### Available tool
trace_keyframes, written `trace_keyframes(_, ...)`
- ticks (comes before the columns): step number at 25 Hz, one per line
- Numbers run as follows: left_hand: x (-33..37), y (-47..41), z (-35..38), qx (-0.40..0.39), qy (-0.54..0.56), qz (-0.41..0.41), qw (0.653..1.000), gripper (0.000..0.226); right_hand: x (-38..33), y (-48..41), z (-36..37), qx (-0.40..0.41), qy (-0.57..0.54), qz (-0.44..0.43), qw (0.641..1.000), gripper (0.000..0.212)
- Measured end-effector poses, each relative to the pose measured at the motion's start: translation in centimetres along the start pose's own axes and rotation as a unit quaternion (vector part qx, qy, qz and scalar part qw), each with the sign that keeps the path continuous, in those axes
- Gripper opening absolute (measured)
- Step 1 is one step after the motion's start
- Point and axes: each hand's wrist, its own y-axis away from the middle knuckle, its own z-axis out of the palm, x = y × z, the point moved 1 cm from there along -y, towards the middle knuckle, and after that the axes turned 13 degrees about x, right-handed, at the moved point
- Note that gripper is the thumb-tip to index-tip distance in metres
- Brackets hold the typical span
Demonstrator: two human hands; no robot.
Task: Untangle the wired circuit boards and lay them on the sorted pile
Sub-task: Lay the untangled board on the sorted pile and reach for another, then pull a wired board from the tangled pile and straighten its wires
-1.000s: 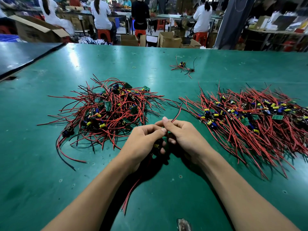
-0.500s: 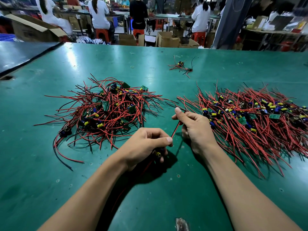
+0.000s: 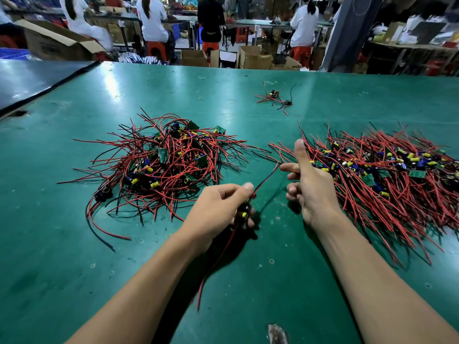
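My left hand (image 3: 218, 207) grips a small circuit board (image 3: 242, 215) with a yellow capacitor, just above the green table. Its red and black wires (image 3: 265, 178) run up and right from the fist, and others trail down toward me. My right hand (image 3: 309, 187) hovers beside the wire tips with the thumb raised and the index finger pointing left at them, pinching nothing. The tangled pile (image 3: 169, 162) of boards and red and black wires lies to the left. To the right spreads the sorted pile (image 3: 387, 175), wires lying roughly parallel.
A small separate cluster of wired boards (image 3: 273, 98) lies farther back on the green table (image 3: 74, 256), with a rubber band (image 3: 202, 98) near it. A dark table (image 3: 37, 78) adjoins at the left. People sit at benches beyond, among cardboard boxes.
My right hand slid along the wires away from my left hand, up and to the right, then opened at their tips with the thumb lifted. My left hand keeps its grip on the board.
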Motion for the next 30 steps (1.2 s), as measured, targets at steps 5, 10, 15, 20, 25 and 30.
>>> trace_keyframes(5, 0.7, -0.9, -0.3, 0.035, 0.143, -0.091, 0.985, 0.062, -0.1, 0.5, -0.1, -0.029, 0.034, -0.030, 0.999, 0.062)
trace_keyframes(10, 0.4, -1.3, -0.3, 0.019, 0.175, -0.088, 0.980, 0.071, 0.3, 3.3, 1.2, -0.121, 0.148, -0.173, 0.966, 0.031)
trace_keyframes(15, 0.4, -1.8, -0.5, -0.002, 0.164, -0.076, 0.984, 0.066, 1.0, 4.6, 2.0, -0.111, 0.247, -0.318, 0.909, 0.024)
trace_keyframes(20, -0.2, -1.5, -1.8, 0.215, -0.117, 0.113, 0.963, 0.016, -0.9, 1.8, -0.4, 0.028, 0.289, -0.379, 0.879, 0.023)
trace_keyframes(25, -0.4, -1.6, -2.5, 0.283, -0.196, 0.150, 0.927, 0.025, -1.4, 0.2, -2.6, 0.177, 0.403, -0.359, 0.823, 0.043)
trace_keyframes(30, -0.2, -2.4, -2.7, 0.269, -0.255, 0.163, 0.914, 0.041, 0.3, 2.7, 0.2, -0.033, 0.324, -0.435, 0.839, 0.021)
